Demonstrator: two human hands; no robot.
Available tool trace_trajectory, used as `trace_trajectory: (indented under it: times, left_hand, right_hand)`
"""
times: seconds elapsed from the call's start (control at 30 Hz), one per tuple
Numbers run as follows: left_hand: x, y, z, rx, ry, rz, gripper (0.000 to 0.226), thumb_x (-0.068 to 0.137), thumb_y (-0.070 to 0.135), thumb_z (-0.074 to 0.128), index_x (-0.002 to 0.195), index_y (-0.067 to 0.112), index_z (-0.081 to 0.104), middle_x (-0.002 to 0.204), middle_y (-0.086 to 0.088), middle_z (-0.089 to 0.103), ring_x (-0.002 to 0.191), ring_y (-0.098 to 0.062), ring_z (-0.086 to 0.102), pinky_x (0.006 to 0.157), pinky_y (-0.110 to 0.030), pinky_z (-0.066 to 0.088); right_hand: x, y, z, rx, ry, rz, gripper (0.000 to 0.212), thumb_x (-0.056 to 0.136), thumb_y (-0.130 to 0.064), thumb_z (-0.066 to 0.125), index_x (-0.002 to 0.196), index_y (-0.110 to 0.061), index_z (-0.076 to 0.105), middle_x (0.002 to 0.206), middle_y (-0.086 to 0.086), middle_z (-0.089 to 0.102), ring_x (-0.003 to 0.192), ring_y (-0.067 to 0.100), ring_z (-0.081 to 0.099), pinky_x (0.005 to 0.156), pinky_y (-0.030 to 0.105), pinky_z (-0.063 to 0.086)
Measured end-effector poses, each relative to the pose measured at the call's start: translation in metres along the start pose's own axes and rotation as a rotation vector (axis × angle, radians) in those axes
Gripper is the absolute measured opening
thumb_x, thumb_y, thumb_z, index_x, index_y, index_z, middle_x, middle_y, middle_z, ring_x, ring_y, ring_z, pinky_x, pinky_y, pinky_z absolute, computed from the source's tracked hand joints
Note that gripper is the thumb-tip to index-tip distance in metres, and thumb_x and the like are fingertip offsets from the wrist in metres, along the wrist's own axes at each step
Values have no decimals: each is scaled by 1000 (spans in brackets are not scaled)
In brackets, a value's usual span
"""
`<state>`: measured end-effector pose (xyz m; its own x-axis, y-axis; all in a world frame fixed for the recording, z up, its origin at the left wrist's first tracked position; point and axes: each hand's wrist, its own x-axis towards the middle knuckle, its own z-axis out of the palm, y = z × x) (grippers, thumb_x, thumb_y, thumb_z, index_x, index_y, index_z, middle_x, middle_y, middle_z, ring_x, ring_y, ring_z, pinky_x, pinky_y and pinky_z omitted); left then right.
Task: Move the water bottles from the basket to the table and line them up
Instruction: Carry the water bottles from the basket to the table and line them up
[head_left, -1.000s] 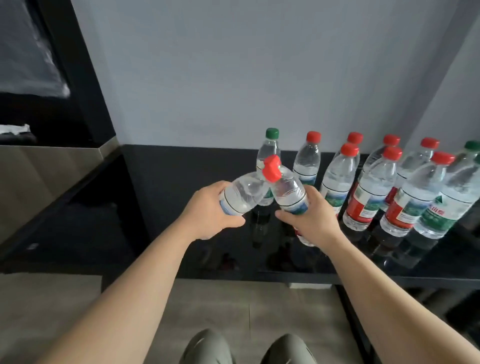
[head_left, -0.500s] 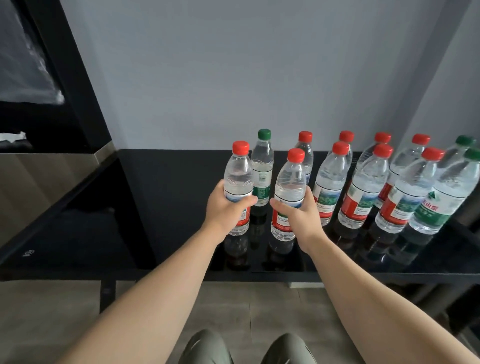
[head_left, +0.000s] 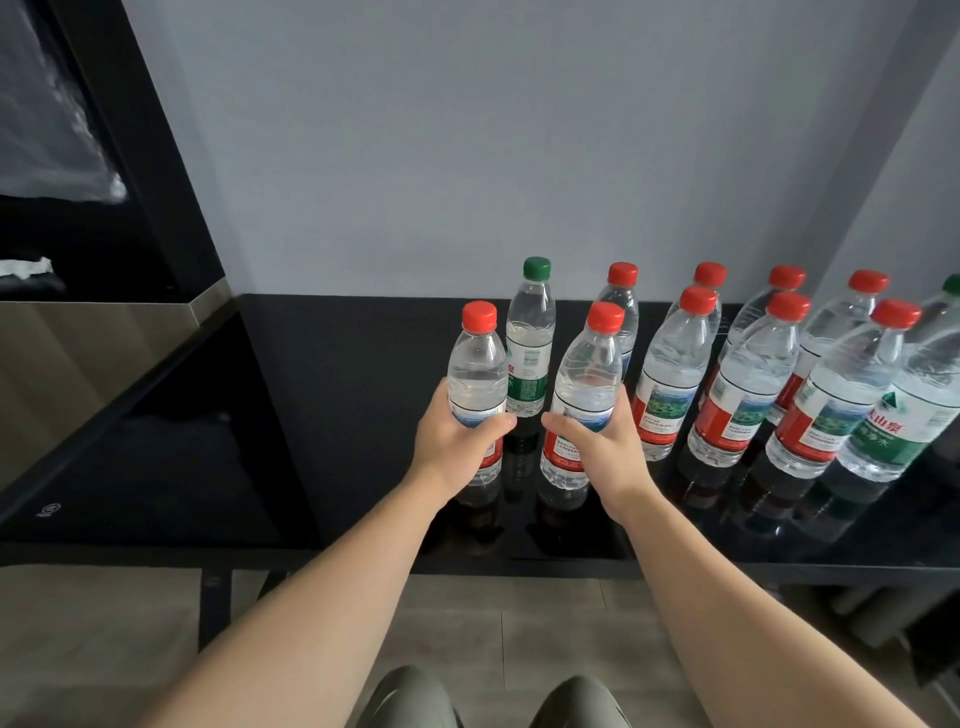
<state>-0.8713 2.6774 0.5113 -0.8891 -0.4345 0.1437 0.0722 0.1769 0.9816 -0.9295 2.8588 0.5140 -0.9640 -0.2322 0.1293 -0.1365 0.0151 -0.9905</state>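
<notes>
Two red-capped water bottles stand upright at the left end of the front row on the glossy black table (head_left: 322, 441). My left hand (head_left: 452, 441) grips the left bottle (head_left: 477, 364) around its label. My right hand (head_left: 597, 447) grips the right bottle (head_left: 589, 374) the same way. Behind them stands a green-capped bottle (head_left: 529, 343). To the right, several more red-capped bottles (head_left: 675, 374) and a green-labelled one (head_left: 904, 421) stand in two rows. The basket is out of view.
A grey wall (head_left: 519, 156) rises right behind the table. A dark cabinet with a wood-toned panel (head_left: 78, 353) sits to the left. The table's front edge (head_left: 467, 558) runs below my hands, with tiled floor and my knees beneath.
A second ago both bottles were tilted with their caps crossing above the table. They now stand upright side by side on the table, still in my hands.
</notes>
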Motion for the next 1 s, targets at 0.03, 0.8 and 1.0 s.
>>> trace_trajectory:
  times: [0.03,0.8,1.0]
  left_hand:
    - [-1,0,0,10,-1,-1,56,72,36,85,121,37,58,108,15,71,103,-6,68,90,-34,58]
    - [-18,78,-13,1193,213,719,65,82,47,79,133,16,53,150,-9,37,103,-25,57,78,-36,57]
    - [-22,84,-22,1112,167,680,57,78,35,87,124,16,58,147,-7,39,104,-27,59,83,-38,57]
  right_hand:
    - [-1,-1,0,-3,-1,-1,74,81,-21,87,140,-35,45,128,-11,67,119,12,64,108,47,50]
    - [-13,-65,12,-1206,268,-558,79,83,-26,81,149,-20,38,160,12,23,127,41,45,75,46,60]
    - [-19,-66,3,-1011,99,-638,78,82,-9,76,149,-24,40,163,9,14,136,40,38,91,45,55]
